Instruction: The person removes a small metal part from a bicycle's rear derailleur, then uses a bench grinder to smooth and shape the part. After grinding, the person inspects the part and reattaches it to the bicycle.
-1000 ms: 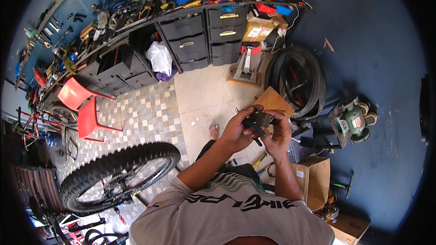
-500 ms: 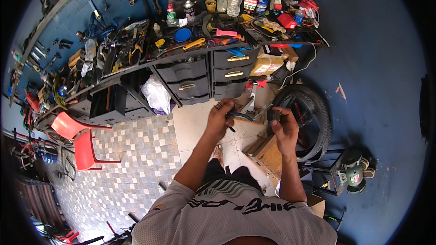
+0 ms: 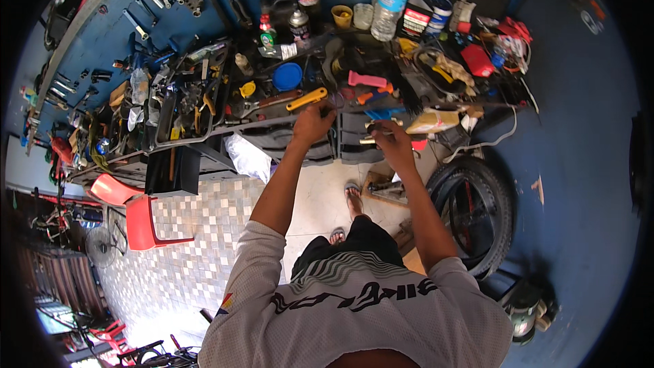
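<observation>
My left hand (image 3: 314, 125) is at the front edge of the workbench (image 3: 235, 125), just below a yellow-handled tool (image 3: 307, 99). Its fingers point away from me and are mostly hidden, so whether it holds anything does not show. In front of the drawers, my right hand (image 3: 394, 144) has its fingers bent together near a brass-coloured drawer handle (image 3: 368, 142). What they close on is too small and dark to make out. A pink-handled tool (image 3: 366, 80) and a blue round lid (image 3: 287, 76) lie on the bench beyond my hands.
A water bottle (image 3: 390, 7) and several cans stand at the back of the bench. Under it hangs a white plastic bag (image 3: 248, 157). Bicycle tyres (image 3: 503, 221) lean at the right by the blue wall. Red chairs (image 3: 141, 223) stand at the left.
I have moved closer to the bench, and both hands have gone forward to its front edge. The dark pliers-like tool seen in my left hand before no longer shows.
</observation>
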Available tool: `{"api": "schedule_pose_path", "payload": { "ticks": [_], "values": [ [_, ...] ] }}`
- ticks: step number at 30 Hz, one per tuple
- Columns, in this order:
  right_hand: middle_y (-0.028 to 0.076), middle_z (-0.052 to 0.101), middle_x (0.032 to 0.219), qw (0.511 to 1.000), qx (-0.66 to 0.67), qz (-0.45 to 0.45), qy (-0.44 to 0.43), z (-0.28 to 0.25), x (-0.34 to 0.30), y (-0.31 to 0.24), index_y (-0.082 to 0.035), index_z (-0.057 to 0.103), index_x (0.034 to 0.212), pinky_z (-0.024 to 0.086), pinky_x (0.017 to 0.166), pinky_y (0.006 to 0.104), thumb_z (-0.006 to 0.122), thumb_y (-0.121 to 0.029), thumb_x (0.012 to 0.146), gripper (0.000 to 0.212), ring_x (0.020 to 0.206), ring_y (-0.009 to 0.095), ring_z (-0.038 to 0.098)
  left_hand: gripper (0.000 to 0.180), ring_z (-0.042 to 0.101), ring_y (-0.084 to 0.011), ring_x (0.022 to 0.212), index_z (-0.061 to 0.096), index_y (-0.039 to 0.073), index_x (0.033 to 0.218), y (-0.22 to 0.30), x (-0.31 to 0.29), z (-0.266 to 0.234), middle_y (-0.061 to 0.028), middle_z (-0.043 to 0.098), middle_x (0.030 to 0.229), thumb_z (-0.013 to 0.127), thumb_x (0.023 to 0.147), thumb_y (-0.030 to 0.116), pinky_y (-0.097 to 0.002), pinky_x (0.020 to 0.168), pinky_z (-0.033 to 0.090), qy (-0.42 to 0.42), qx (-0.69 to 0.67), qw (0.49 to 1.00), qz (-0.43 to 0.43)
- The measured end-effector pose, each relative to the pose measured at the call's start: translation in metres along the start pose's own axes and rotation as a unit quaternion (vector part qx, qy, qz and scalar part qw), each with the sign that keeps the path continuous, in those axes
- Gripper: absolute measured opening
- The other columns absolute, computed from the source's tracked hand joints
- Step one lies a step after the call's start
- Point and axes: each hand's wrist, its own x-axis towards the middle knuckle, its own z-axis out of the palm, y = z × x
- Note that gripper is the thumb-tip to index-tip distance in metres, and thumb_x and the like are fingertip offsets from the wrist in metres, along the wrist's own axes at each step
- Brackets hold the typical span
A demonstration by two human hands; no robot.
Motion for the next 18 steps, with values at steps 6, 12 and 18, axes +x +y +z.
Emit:
{"api": "schedule_pose_path", "payload": {
  "ticks": [6, 12, 18],
  "values": [
    [0.007, 0.069, 0.102, 0.996, 0.013, -0.012, -0.084, 0.026, 0.109, 0.022, -0.003, 0.065, 0.120, 0.050, 0.066, 0.0239, 0.075, -0.017, 0.088, 0.036, 0.076, 0.008, 0.064, 0.031, 0.070, -0.0374, 0.099, 0.075, 0.017, 0.113, -0.007, 0.080, 0.012, -0.0189, 0.073, 0.104, 0.067, 0.088, 0.033, -0.0463, 0.086, 0.055, -0.099, 0.127, 0.986, -0.050],
    [0.008, 0.069, 0.106, 0.983, -0.021, 0.046, -0.177, 0.028, 0.154, 0.036, -0.003, 0.063, 0.125, 0.052, 0.059, 0.0271, 0.074, -0.024, 0.089, 0.043, 0.070, 0.012, 0.065, 0.031, 0.071, -0.0360, 0.097, 0.074, 0.014, 0.112, -0.022, 0.103, 0.019, -0.0182, 0.073, 0.103, 0.070, 0.087, 0.031, -0.0421, 0.083, 0.054, -0.151, 0.107, 0.980, -0.076],
    [0.009, 0.068, 0.105, 0.970, -0.009, 0.132, -0.203, 0.023, 0.167, 0.038, -0.001, 0.062, 0.125, 0.050, 0.052, 0.0259, 0.075, -0.024, 0.091, 0.043, 0.063, 0.010, 0.062, 0.029, 0.071, -0.0352, 0.097, 0.074, 0.016, 0.112, -0.015, 0.097, 0.010, -0.0173, 0.074, 0.101, 0.072, 0.085, 0.027, -0.0444, 0.085, 0.056, -0.078, 0.081, 0.988, -0.105]
  ]
}}
